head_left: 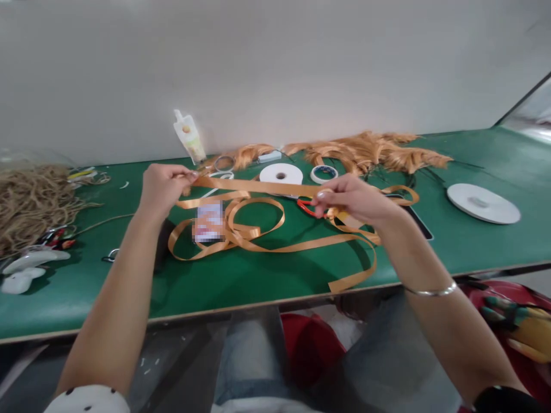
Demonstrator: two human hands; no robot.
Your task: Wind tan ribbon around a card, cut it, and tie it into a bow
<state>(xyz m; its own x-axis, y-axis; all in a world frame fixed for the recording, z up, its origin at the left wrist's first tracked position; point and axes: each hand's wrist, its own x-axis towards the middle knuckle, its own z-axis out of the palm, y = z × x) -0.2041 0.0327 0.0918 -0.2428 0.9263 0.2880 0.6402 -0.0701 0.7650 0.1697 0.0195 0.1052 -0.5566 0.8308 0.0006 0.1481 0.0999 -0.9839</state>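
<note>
A length of orange-gold satin ribbon is stretched nearly level between my two hands, above the green table. My left hand pinches it at one end, fingers closed. At the other side my right hand is closed on the ribbon, thumb and fingers together. More of the ribbon lies in loose loops on the table below, with one cut end near the front edge. Red-handled scissors lie just beside my right fingers, partly hidden. Behind the stretched ribbon is a white spool.
Bundles of orange fibre lie along the wall. A tape roll stands near the spool, and a white disc lies at right. Brown twine is heaped at left. A pouch leans on the wall; a red bin is below right.
</note>
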